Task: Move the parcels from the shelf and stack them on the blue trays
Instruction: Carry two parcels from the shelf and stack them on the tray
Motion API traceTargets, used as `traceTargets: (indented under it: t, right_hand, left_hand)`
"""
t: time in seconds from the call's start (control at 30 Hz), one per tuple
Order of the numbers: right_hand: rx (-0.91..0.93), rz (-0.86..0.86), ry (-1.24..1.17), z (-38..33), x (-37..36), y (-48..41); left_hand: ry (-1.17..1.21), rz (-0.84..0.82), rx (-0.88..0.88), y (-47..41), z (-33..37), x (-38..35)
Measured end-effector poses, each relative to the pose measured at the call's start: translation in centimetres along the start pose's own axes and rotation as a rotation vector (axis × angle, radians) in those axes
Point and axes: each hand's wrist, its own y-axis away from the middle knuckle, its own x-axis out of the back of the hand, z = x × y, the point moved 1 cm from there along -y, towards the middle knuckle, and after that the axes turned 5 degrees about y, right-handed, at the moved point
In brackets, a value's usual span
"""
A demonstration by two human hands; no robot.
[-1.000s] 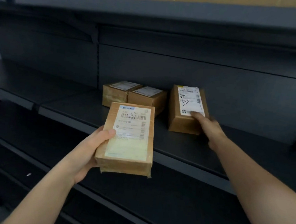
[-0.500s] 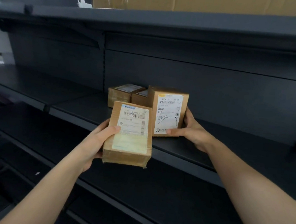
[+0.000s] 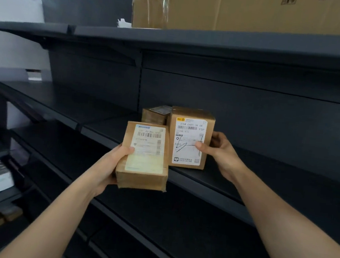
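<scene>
Brown cardboard fills both of the person's bare hands. The left hand (image 3: 107, 164) is closed around the left side of a flat parcel (image 3: 144, 157), thumb pressed onto the edge of its white shipping label and fingers wrapped underneath, so the parcel is held in the air in front of the shelf edge with its labelled face tilted up toward the camera. The right hand (image 3: 222, 152) grips a second parcel (image 3: 190, 138), which stands upright on its end; the thumb lies across the lower part of its white label, over a handwritten scrawl, and the fingers curl round the right side and back. Whether this box's bottom edge rests on the dark shelf (image 3: 242, 190) or is just lifted off it cannot be told. The two held parcels are just beside each other, the left one overlapping the lower left corner of the right one in view. Behind them, further back on the same shelf board, sits a third small parcel (image 3: 156, 115), partly hidden by the upright box. Above, the next dark shelf board carries a large cardboard carton (image 3: 249, 11) with clear plastic film along its left side. Lower shelf levels to the left hold blurred pale and brown items that are too indistinct to identify.
</scene>
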Motion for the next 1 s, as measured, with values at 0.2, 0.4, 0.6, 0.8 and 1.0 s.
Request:
traceTargets:
  t: [0.2, 0.4, 0.6, 0.8, 1.0]
  right_hand:
    - [0.072, -0.063, -0.111, -1.0, -2.4, -0.1]
    - [0.151, -0.200, -0.041, -2.5, -7.6, -0.1]
    - [0.211, -0.347, -0.037, -4.3, -14.4, -0.6]
    - [0.132, -0.392, -0.074, -5.8, -23.5, -1.3]
    - [0.039, -0.452, -0.049, -7.3, -32.8, -3.8]
  left_hand:
    - [0.102, 0.074, -0.013, 2.1, -0.2, 2.1]
    - [0.250, 0.220, -0.026, 4.6, -0.3, 5.6]
    - [0.297, 0.400, -0.086, 6.9, -0.1, 10.6]
    - [0.293, 0.653, -0.217, 8.4, 0.5, 17.5]
    - [0.247, 0.793, -0.281, 8.9, 1.9, 25.5]
